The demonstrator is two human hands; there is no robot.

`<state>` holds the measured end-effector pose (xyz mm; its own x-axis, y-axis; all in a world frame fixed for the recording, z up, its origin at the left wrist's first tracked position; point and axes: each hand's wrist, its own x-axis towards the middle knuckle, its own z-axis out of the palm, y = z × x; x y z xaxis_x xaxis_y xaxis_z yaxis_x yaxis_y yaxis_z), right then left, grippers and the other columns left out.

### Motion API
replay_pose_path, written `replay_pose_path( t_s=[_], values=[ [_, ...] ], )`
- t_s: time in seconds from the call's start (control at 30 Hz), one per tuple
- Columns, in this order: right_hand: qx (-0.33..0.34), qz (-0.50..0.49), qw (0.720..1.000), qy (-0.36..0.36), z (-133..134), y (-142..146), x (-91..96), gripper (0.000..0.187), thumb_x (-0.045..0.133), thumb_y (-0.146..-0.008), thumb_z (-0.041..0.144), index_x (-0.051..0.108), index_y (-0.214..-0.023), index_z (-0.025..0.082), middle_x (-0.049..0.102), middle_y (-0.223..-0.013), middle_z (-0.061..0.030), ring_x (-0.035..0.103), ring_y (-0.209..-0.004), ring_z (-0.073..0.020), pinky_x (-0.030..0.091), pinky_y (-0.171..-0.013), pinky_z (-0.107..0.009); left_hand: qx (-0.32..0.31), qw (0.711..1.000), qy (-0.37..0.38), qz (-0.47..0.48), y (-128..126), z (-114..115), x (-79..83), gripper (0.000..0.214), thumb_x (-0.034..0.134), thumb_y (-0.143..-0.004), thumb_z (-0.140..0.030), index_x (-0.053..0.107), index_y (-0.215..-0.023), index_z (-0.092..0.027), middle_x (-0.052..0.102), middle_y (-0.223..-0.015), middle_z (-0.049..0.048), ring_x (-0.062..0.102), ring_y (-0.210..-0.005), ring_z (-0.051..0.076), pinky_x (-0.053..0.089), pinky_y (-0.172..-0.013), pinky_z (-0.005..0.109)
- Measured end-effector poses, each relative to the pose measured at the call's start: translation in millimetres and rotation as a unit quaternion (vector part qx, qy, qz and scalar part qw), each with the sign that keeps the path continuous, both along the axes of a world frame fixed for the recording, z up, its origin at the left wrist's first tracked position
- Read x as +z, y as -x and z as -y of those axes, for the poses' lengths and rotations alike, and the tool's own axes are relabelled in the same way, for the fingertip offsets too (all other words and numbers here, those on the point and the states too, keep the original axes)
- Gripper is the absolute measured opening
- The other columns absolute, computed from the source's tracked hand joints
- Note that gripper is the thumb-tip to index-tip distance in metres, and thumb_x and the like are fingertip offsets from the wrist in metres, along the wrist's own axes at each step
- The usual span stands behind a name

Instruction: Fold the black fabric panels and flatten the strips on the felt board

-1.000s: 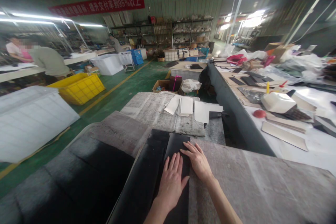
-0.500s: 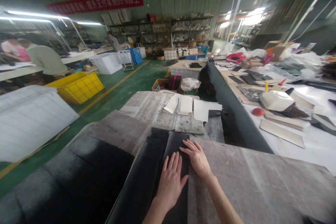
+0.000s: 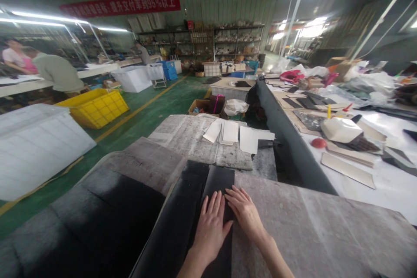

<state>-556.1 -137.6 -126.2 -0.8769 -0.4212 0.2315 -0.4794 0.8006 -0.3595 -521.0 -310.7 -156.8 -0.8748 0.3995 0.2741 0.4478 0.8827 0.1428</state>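
A long black strip of sheet material [image 3: 220, 179] lies lengthwise before me on a worn grey-brown board [image 3: 302, 221]. Flat on the strip rests my left hand [image 3: 211, 228], fingers stretched forward and thumb out to the right. My right hand [image 3: 244, 208] lies across the strip's right edge, its fingertips on the black surface close to my left fingers. Neither hand is wrapped around anything. More black pieces [image 3: 182, 208] lie just left of the strip, and a wider black sheet [image 3: 107, 213] spreads over the left side.
White cut pieces [image 3: 230, 132] lie on the board ahead. To the right, a long bench [image 3: 400, 186] carries a white bottle [image 3: 341, 127], a red round object [image 3: 318, 143] and plastic bags. White [image 3: 39, 147] and yellow bins [image 3: 94, 106] stand left; people work beyond them.
My right hand has slid back towards me along the strip's right edge, its fingers now closer to my left hand. The left hand stays nearly in place.
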Motion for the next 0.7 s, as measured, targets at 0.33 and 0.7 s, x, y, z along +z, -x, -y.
replay_pose_path(
  t_s=[0.33, 0.7],
  values=[
    [-0.008, 0.0, 1.0, -0.022, 0, 2, -7.6, 0.034, 0.043, -0.1, 0.03, 0.056, -0.131, 0.029, 0.051, -0.142, 0.0034, 0.039, -0.137, -0.0176, 0.033, -0.116, -0.045, 0.03, 0.999, -0.043, -0.01, -8, -6, 3.2, 0.059, 0.042, -0.096, -0.045, 0.037, -0.144, -0.011, 0.038, -0.152, 0.0129, 0.033, -0.141, 0.026, 0.035, -0.116, 0.05],
    [-0.009, -0.003, 1.0, -0.01, 0, 1, -7.6, 0.033, 0.041, -0.101, 0.031, 0.057, -0.13, 0.03, 0.052, -0.141, 0.0042, 0.038, -0.137, -0.0165, 0.031, -0.117, -0.044, 0.021, 0.999, -0.043, -0.01, -15, -3, 6.1, 0.059, 0.038, -0.098, -0.044, 0.034, -0.146, -0.011, 0.035, -0.154, 0.0134, 0.031, -0.143, 0.026, 0.035, -0.116, 0.05]
  ],
)
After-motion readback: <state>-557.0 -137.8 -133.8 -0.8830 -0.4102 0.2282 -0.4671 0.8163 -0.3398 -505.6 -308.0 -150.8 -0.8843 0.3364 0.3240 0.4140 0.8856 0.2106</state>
